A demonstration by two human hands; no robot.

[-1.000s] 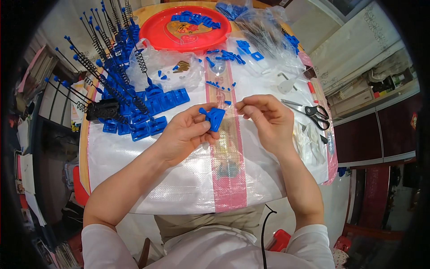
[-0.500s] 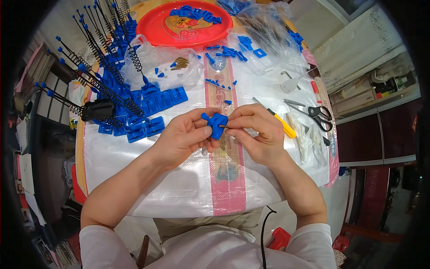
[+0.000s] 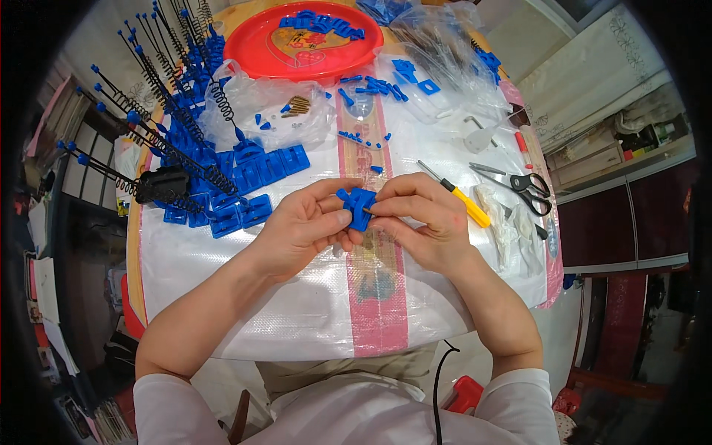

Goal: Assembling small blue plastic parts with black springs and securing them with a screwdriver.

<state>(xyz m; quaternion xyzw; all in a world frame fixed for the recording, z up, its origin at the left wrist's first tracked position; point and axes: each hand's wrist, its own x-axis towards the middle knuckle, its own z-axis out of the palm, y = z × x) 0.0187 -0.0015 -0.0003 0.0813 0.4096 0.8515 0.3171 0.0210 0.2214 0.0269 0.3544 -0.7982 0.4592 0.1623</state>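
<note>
Left fingers: the blue plastic part (image 3: 357,208) is pinched from its left side by the left hand (image 3: 300,226), thumb below and fingertips curled above.
Right fingers: pressed together on a small thin pin whose kind cannot be told; its tip is set against the right face of the blue plastic part by the right hand (image 3: 419,222).
Blue plastic part: held between both hands, raised just above the counter (image 3: 245,297), over the pink stripe of the white woven cover.
Near left: a row of blue bases (image 3: 248,182) is laid flat just beyond the left hand, with black coil springs (image 3: 167,159) on blue stems leaning across them.
Near right: a yellow-handled screwdriver (image 3: 456,194) is laid just beyond the right hand, touching neither hand.
Further right: black-handled scissors (image 3: 519,185) are placed near the counter edge, well apart from the held part.
Middle of counter: small loose blue pieces (image 3: 363,139) are scattered along the pink stripe; clear plastic bags (image 3: 274,111) with small blue and brass bits are spread beside them.
Far edge: a red round tray (image 3: 315,44) holding blue parts is set at the back.
</note>
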